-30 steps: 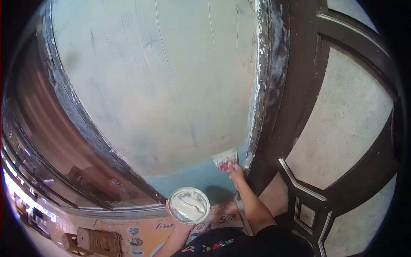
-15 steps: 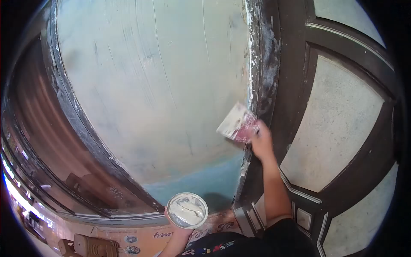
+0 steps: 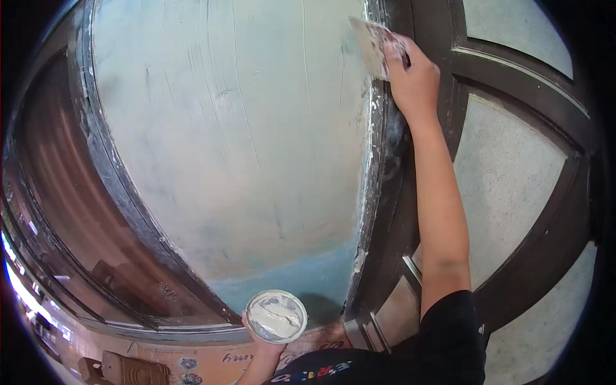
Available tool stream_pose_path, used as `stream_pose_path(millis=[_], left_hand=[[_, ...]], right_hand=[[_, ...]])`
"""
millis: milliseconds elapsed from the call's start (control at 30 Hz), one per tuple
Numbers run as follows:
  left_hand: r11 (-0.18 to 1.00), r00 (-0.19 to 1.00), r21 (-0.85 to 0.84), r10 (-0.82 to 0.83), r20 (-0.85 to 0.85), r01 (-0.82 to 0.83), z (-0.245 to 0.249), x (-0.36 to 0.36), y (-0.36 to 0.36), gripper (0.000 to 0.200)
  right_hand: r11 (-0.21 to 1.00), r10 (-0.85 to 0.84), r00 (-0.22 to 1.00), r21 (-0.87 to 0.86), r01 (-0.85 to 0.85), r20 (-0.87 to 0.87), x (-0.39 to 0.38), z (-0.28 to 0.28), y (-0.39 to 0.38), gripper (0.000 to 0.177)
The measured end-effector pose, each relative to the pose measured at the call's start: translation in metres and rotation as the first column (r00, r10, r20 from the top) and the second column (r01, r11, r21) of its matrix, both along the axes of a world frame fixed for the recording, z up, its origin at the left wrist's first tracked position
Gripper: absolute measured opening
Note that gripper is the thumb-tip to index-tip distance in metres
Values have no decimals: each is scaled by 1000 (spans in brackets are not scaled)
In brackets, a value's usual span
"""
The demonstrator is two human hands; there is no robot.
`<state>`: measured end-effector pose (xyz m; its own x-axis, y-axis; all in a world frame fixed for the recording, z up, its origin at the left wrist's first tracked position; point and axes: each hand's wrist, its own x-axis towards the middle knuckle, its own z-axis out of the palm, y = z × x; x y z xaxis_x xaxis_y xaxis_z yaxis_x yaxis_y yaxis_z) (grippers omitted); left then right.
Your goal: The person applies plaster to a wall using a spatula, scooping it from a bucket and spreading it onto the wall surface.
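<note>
My right hand (image 3: 414, 80) is raised high and grips a putty knife (image 3: 372, 37) with a red handle. Its wide blade lies against the top right of the pale, putty-coated wall (image 3: 244, 128), beside the dark door frame (image 3: 391, 160). Low down, my left hand (image 3: 263, 350) holds a round tub of white putty (image 3: 276, 316) from beneath, close to my body. A bare blue strip of wall (image 3: 301, 276) shows just above the tub.
A dark wooden door with frosted glass panes (image 3: 513, 179) stands at the right. A dark-framed brown window or door (image 3: 77, 212) curves along the left. Printed cardboard (image 3: 212, 362) and a brown object (image 3: 128, 369) lie on the floor below.
My right hand swept the putty knife up along the wall's right edge, from near the blue strip to the top. The tub stayed low in my left hand.
</note>
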<state>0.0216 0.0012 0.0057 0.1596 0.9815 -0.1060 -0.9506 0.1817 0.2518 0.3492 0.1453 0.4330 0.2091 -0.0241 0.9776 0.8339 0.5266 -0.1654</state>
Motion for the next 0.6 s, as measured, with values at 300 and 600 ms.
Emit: stream_pose_path(millis=[300,600], left_hand=[[1000,1000,-14,-5,-19,4,0,4,3,75],[999,1000,-50,-2,24,3,-2,11,13,73]], right_hand=[[967,-252,867,155,205,429,-31,59,17,25],[952,-244,854,-57,302,460,-30,-58,63,31]])
